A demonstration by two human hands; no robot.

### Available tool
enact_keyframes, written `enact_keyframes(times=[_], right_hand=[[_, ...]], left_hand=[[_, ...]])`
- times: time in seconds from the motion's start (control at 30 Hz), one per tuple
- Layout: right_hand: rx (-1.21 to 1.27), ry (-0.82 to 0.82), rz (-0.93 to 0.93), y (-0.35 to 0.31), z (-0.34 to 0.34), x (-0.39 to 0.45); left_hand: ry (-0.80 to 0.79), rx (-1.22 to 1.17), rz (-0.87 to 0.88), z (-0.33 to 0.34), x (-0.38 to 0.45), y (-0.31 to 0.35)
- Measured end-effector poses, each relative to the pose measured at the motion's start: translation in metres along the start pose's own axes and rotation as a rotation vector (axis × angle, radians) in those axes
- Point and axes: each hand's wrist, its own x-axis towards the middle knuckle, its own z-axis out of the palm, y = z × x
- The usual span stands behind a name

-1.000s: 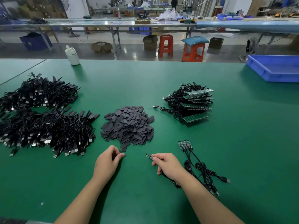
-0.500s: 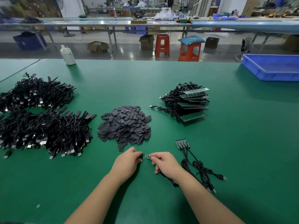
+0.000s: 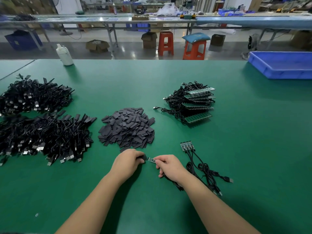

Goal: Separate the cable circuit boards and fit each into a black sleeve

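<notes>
Right hand (image 3: 169,167) pinches a single small circuit board (image 3: 152,160) by its cable end, bare end pointing left; its cable (image 3: 175,184) trails back under the wrist along the worktop (image 3: 253,149). Left hand (image 3: 128,162) is curled around something dark at the fingertips, most likely one black sleeve (image 3: 142,157), though too little of it shows to be sure. Board tip and sleeve sit just apart, roughly in line.

Step in hand, as I read it: sleeving this board. Separation is already done for this one.

Next move calls for: sleeve mouth held open and square to the board, then slide on along the board's long axis. Fit looks snug, so any tilt will likely snag a board corner or a component.

Further out:
- just right of the right hand, a small strip of joined boards (image 3: 186,146) with cables attached, not yet split
- ahead of the hands, the loose sleeve pile (image 3: 127,127)
- beyond that on the right, a stack of unsplit board panels (image 3: 194,103)
- far left, two heaps of cables (image 3: 43,132) that look finished

Judgement: plenty of stock left, task is mid-run.
</notes>
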Motion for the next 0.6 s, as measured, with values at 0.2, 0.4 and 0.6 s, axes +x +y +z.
enact_keyframes(times=[0.2,0.4,0.6], right_hand=[[0.004,0.004,0.000,-0.001,0.000,0.000],[0.009,0.006,0.016,-0.001,-0.001,-0.001],[-0.003,0.003,0.016,-0.001,0.000,0.000]], left_hand=[[0.090,-0.372,0.036,0.006,-0.007,-0.006],[0.108,-0.485,-0.039,0.009,-0.010,-0.009],[0.117,-0.499,-0.048,0.013,-0.012,-0.006]])
